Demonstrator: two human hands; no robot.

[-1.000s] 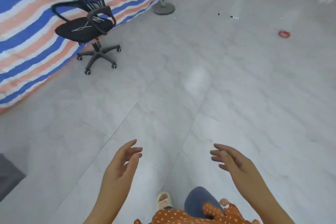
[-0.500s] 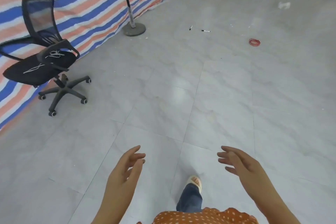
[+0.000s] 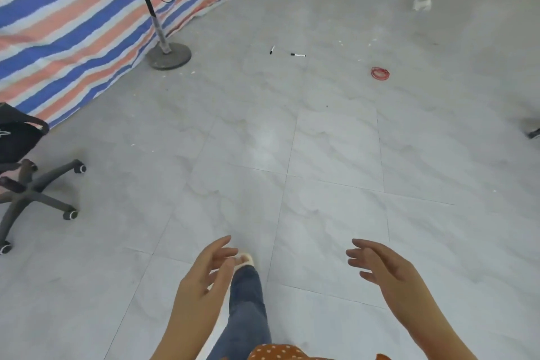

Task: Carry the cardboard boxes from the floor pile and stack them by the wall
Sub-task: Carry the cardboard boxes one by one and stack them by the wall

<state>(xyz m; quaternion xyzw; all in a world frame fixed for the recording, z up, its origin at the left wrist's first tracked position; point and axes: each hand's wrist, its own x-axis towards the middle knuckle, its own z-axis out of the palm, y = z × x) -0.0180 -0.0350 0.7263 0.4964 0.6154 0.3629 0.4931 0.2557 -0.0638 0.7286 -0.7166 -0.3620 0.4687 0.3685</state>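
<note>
Landmark: fan base. Office chair sits well left of it and nearer the walker, striped tarp behind it, two markers and a red band off to its right. Left hand: fingers loosely spread, holding nothing. Right hand: same, empty. No cardboard boxes in view; pile location unknown. Judgement: this is the walk toward a box. Do it well by keeping clear of the chair wheels, stepping around the markers, and having both hands ready to grip a box from underneath.
</note>
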